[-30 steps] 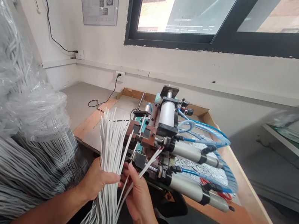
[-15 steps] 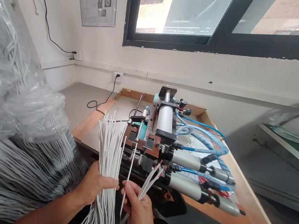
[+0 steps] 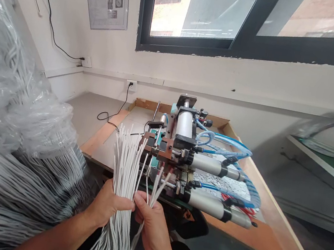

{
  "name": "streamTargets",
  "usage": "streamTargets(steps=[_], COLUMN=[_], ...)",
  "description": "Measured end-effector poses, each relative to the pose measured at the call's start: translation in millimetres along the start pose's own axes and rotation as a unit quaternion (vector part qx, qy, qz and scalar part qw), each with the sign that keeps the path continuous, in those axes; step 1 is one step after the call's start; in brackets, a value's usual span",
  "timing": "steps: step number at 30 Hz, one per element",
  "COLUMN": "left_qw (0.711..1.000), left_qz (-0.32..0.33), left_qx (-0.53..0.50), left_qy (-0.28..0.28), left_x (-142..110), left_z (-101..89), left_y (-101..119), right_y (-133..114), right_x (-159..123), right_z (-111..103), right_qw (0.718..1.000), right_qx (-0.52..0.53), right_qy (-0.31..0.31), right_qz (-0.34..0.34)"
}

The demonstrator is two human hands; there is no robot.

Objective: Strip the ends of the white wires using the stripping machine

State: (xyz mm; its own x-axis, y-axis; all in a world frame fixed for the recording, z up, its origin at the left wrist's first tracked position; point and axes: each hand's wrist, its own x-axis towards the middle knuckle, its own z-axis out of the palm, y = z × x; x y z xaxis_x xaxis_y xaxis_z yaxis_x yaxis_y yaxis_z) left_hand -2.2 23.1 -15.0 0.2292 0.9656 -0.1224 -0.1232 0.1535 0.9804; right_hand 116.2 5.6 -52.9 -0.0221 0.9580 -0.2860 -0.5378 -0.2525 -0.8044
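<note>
My left hand [image 3: 110, 205] is wrapped round a thick upright bundle of white cables [image 3: 127, 165], its thumb across the front. Beside it, my right hand [image 3: 151, 222] is closed on a few white cables [image 3: 157, 189], whose upper ends show reddish wires. Its thumb and fingertips meet the bundle's right edge at one separate cable. Another thin cable slants up from the right hand to the front jaws of a wire-stripping machine [image 3: 185, 123]. Whether the jaws grip it I cannot tell. Behind those, the brown rear clamp block [image 3: 159, 145] stands apart from them.
Silver air cylinders [image 3: 205, 203] with blue hoses [image 3: 228, 151] stick out to the right, inside a wood-edged tray [image 3: 282, 240]. White scraps [image 3: 224, 182] lie behind them. Plastic-wrapped cables [image 3: 12, 197] fill the left side. A black power cord [image 3: 107, 117] crosses the table.
My right hand has moved slightly left, against the bundle. The machine's rear clamp block has slid back from the front jaws, opening a gap. The short cables' reddish ends have shifted left.
</note>
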Motion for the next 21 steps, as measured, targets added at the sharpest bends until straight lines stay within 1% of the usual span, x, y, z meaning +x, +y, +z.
streamTargets(steps=[3, 5, 9, 13, 15, 17, 19, 20, 21], left_qw=[1.000, 0.999, 0.998, 0.997, 0.996, 0.996, 0.997, 0.998, 0.998], left_qz=[0.016, 0.012, -0.020, -0.027, -0.029, -0.029, -0.023, -0.015, -0.005], left_qx=[-0.024, -0.040, -0.056, -0.065, -0.065, -0.062, -0.056, -0.053, -0.049], left_qy=[-0.008, -0.005, 0.022, 0.043, 0.052, 0.057, 0.050, 0.043, 0.038], left_x=[1, 2, 5, 5, 5, 5, 6, 6, 6], left_z=[-2.4, -4.9, -7.6, -5.0, -3.0, -1.5, -1.1, -1.4, -2.0], left_y=[-3, -7, -14, -10, -6, -3, -2, -1, -1], right_y=[4, 5, 6, 3, 0, -2, -2, -1, 0], right_x=[-3, -4, -1, 4, 5, 6, 6, 5, 5], right_z=[0, 0, -4, -5, -3, -2, -1, -1, -1], right_qw=[0.996, 0.994, 0.993, 0.993, 0.993, 0.996, 0.999, 0.999, 1.000], right_qx=[-0.002, 0.007, 0.025, 0.055, 0.072, 0.071, 0.046, 0.029, 0.012], right_qy=[0.064, 0.080, 0.096, 0.098, 0.088, 0.049, -0.004, -0.019, -0.021], right_qz=[-0.063, -0.076, -0.062, -0.033, -0.023, -0.007, 0.008, 0.011, 0.010])
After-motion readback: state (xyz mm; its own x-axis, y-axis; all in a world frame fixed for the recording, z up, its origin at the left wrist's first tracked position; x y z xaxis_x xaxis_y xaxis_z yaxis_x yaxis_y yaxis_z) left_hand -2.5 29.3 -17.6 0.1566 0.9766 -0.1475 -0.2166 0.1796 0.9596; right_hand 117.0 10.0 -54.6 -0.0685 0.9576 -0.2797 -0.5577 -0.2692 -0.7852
